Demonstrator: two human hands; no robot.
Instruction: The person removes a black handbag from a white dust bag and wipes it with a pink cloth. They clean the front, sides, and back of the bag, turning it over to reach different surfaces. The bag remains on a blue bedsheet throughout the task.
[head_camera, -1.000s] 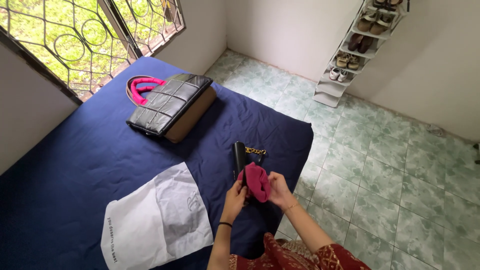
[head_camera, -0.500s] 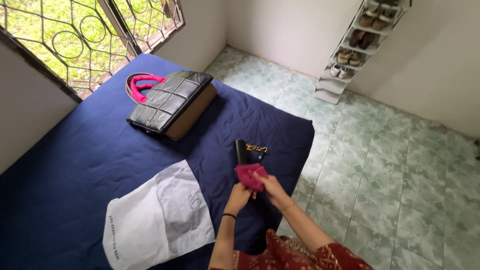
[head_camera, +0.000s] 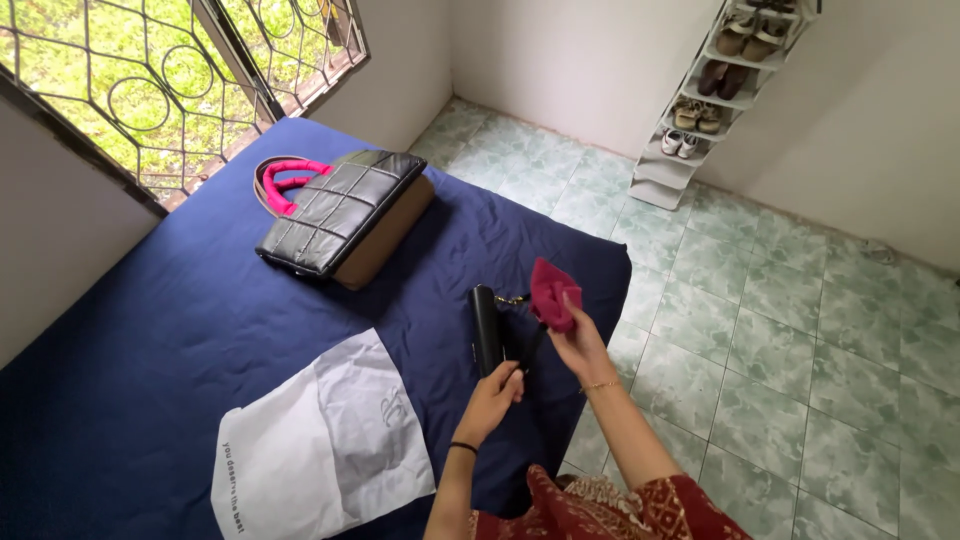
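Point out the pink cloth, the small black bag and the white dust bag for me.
pink cloth (head_camera: 552, 292), head view, middle of the bunched fabric.
small black bag (head_camera: 486, 328), head view, its top face.
white dust bag (head_camera: 320, 450), head view, its flat middle.

A home bedroom — mattress (head_camera: 200, 330) (blue-sheeted), shoe rack (head_camera: 715, 90).

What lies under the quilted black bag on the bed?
The quilted black bag rests on a tan bag whose edge shows, both on the blue sheet. Pink handles stick out behind. The tan bag's top is covered.
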